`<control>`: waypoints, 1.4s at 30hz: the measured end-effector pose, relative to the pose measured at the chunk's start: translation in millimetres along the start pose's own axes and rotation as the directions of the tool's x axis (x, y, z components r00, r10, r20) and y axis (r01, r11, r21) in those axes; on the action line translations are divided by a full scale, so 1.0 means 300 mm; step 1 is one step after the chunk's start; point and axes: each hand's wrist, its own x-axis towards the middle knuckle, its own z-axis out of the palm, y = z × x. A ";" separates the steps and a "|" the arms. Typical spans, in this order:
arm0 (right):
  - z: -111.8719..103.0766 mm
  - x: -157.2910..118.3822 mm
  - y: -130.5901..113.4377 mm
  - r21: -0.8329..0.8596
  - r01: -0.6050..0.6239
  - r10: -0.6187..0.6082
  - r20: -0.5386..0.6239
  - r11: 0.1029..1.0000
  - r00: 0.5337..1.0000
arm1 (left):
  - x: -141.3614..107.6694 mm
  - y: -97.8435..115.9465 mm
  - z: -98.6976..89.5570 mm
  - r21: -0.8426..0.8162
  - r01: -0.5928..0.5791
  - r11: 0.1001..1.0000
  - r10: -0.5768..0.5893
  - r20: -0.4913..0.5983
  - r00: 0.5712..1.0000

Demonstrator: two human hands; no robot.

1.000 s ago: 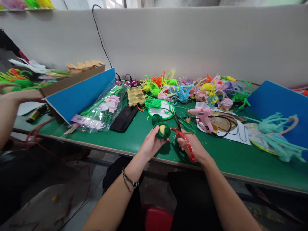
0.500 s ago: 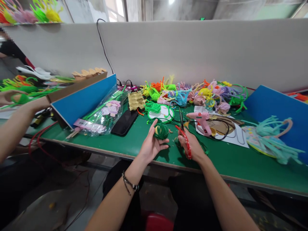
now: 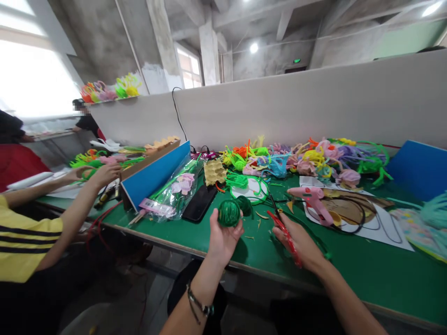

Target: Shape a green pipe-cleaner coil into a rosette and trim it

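My left hand [image 3: 223,237] holds a round ball wound in dark green strands [image 3: 228,213] in its fingertips, above the front of the green table. Just behind the ball lies another dark green bundle [image 3: 245,206]. My right hand [image 3: 296,239] is closed round red-handled scissors [image 3: 287,238], whose dark blades point away from me. Dark green strands [image 3: 314,232] lie beside and under that hand. Beyond the hands, a white disc with a green rim [image 3: 256,190] carries a bright green bundle [image 3: 237,180]. A pink glue gun [image 3: 316,201] lies to the right.
A black phone [image 3: 199,203], a plastic bag of green stems [image 3: 174,190] and a blue panel [image 3: 157,174] stand left. Colourful bundles [image 3: 275,163] line the low wall. At far left, a person in a yellow sleeve [image 3: 31,235] works. Another blue panel [image 3: 419,170] is right.
The view has tilted up and shifted left. My left hand has turned the green ball, raising it on the fingertips. The scissors stay in my right hand.
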 end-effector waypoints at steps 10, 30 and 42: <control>-0.015 -0.002 0.014 0.067 0.031 -0.036 0.073 0.997 0.997 | -0.008 0.058 -0.084 0.585 -0.175 0.792 0.306 -0.132 0.943; -0.011 0.001 0.031 0.048 0.126 -0.129 0.067 0.991 0.989 | 0.443 0.293 -0.070 0.983 -0.121 -0.136 0.534 0.176 0.827; -0.004 -0.007 0.009 0.108 0.090 -0.095 0.037 0.990 0.995 | 0.147 0.000 0.049 0.716 -0.516 -0.471 -0.011 0.580 0.814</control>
